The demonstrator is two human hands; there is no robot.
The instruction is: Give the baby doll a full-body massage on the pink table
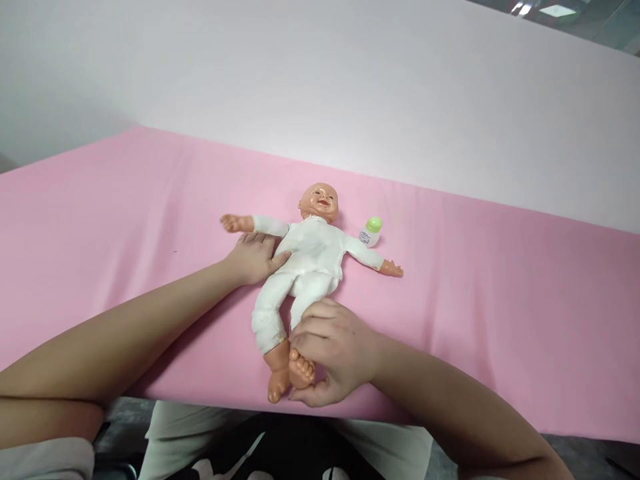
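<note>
Doll [309, 257] supine; right hand [336, 352] fingers [313, 319] wrap its foot.

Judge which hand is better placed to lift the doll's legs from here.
Probably the right hand: it already grips the doll's foot at the near edge of the pink sheet. The left hand rests against the doll at its torso, below the outstretched arm, away from the legs.
</note>
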